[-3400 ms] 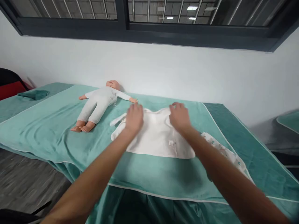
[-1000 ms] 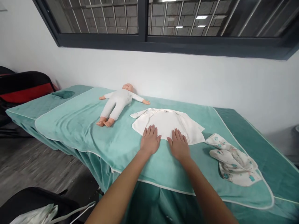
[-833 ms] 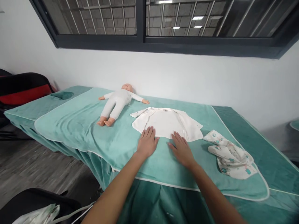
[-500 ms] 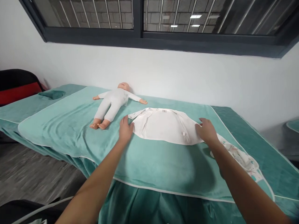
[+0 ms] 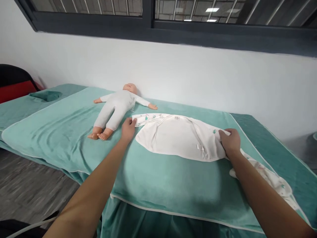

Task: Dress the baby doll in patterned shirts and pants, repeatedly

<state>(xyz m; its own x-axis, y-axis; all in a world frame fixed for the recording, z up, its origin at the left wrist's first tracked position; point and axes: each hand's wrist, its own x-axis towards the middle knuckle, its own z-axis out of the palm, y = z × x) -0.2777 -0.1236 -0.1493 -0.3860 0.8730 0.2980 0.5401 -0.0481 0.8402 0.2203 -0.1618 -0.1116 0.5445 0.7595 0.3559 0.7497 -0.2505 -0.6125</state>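
Observation:
A white baby garment (image 5: 177, 137) lies spread flat on the teal towel (image 5: 74, 138). My left hand (image 5: 128, 129) is closed on the garment's left sleeve end. Across from it, my right hand (image 5: 230, 142) is closed on the right sleeve end, so the garment is stretched between the two. A baby doll (image 5: 115, 107) in a pale suit lies on its back to the left, its feet close to my left hand.
A patterned white cloth (image 5: 269, 177) lies crumpled under and behind my right forearm. A folded dark-green cloth (image 5: 46, 95) sits at the far left of the bed. The white wall (image 5: 198, 72) runs along the far side of the bed, and a black-and-red chair (image 5: 12, 86) stands at left.
My hands left the garment's lower hem, where they lay flat, and moved apart to the two sleeve ends. Both have closed on the fabric.

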